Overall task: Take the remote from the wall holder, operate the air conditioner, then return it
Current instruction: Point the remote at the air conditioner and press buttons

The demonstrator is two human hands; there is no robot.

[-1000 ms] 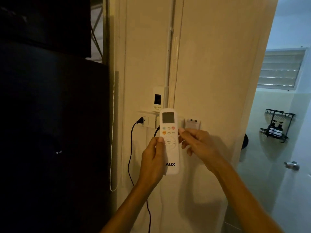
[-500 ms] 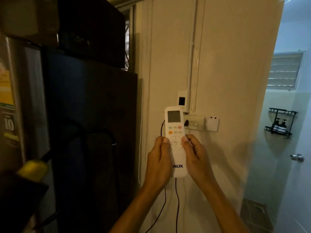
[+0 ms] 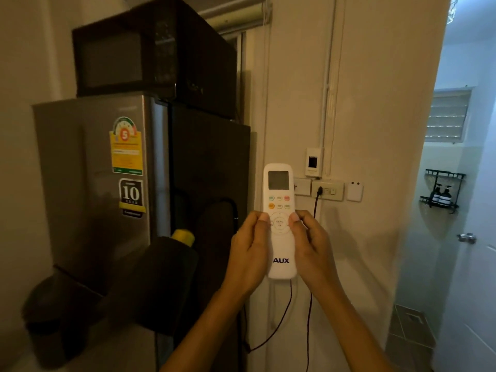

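Observation:
A white AUX remote [image 3: 279, 200] with a grey screen and coloured buttons stands upright in front of the cream wall. My left hand [image 3: 248, 255] grips its left side and my right hand [image 3: 312, 251] grips its right side. Both thumbs rest at the edges of the round menu pad. The remote's lower half is partly covered by my fingers. The wall holder is hidden behind the remote and hands, and no air conditioner is in view.
A grey fridge [image 3: 94, 183] with a dark microwave [image 3: 150, 52] on top stands to the left. Wall sockets [image 3: 327, 190] with black cables sit behind the remote. A dark bin [image 3: 51, 318] is at lower left. An open doorway shows a bathroom with a shelf [image 3: 442, 191].
My right hand has closed onto the remote's right side, so both hands hold it. The view has swung left, bringing the fridge and microwave into sight.

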